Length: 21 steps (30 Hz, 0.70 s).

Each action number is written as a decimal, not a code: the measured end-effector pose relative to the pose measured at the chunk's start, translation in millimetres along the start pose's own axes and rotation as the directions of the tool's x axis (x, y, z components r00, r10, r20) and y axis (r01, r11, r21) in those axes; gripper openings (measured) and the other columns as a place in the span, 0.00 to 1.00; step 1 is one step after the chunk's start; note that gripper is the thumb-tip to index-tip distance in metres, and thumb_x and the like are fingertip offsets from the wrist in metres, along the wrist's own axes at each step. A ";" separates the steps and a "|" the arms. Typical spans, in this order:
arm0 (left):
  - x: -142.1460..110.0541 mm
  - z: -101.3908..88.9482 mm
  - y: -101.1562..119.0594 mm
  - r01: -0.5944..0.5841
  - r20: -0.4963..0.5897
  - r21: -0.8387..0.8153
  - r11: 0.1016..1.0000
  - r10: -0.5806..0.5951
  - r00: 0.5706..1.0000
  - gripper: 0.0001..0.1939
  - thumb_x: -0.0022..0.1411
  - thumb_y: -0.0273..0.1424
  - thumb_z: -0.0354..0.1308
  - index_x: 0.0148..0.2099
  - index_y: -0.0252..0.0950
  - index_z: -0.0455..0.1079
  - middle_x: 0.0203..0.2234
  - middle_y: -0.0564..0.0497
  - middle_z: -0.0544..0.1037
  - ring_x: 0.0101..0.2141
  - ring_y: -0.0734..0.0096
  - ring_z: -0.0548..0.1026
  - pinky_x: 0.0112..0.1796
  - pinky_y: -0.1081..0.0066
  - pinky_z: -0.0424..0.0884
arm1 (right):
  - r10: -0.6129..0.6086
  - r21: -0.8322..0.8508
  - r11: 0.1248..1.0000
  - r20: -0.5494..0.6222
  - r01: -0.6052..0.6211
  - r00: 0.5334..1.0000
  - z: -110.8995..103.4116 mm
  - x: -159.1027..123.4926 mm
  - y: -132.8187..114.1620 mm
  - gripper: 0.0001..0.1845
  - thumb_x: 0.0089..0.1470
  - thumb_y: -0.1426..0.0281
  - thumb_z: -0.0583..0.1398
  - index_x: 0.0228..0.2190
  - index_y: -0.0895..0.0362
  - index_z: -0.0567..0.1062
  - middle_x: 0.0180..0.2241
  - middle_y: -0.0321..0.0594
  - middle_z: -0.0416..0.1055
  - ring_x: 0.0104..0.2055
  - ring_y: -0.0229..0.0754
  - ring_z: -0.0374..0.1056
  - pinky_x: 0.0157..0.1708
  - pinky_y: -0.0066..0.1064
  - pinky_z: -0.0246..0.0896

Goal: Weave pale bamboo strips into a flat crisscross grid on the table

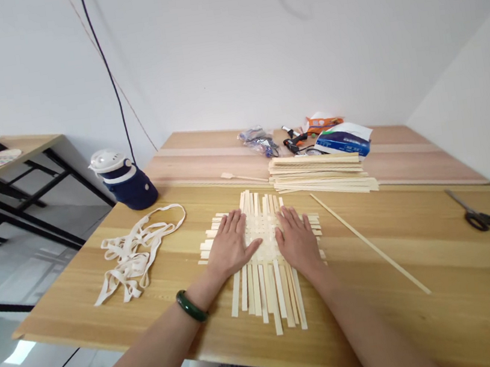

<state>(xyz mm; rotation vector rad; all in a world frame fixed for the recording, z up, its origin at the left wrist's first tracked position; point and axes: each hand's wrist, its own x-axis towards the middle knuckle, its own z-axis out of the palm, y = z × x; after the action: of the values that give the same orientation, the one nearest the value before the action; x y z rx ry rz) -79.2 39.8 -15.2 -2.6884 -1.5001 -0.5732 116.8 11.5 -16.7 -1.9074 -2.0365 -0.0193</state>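
Mat [262, 242] on the desk [434, 230], long axis front to back. Left hand [230, 246] and right hand [298, 240] touch opposite sides, equally near, fingers [234, 221] extended, gripping nothing.

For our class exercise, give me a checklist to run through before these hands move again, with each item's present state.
1. Left hand laid flat on the woven strips: ok.
2. Right hand laid flat on them: ok.
3. Near strip ends level with each other: not ok, uneven.
4. Weave under the palms free of gaps: cannot tell, covered.
5. Scissors apart from the weave: ok.
6. White ribbon untangled: not ok, heaped in loops.
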 end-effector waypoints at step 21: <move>-0.4 -2.0 3.3 -0.022 -0.013 0.096 0.995 0.024 1.000 0.37 0.66 0.50 0.50 0.65 0.24 0.58 0.63 0.30 0.62 0.64 0.47 0.59 0.62 0.51 0.57 | -0.050 -0.047 0.998 -0.098 0.046 0.994 10.3 -0.6 5.4 0.24 0.65 0.70 0.47 0.58 0.61 0.68 0.64 0.46 0.61 0.67 0.52 0.54 0.65 0.52 0.43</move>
<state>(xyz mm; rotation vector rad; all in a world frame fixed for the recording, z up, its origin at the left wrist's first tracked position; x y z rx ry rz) -77.3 37.2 -13.0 -2.6204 -1.4518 -0.5039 119.5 13.9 -27.7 -1.8443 -2.0313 -0.1697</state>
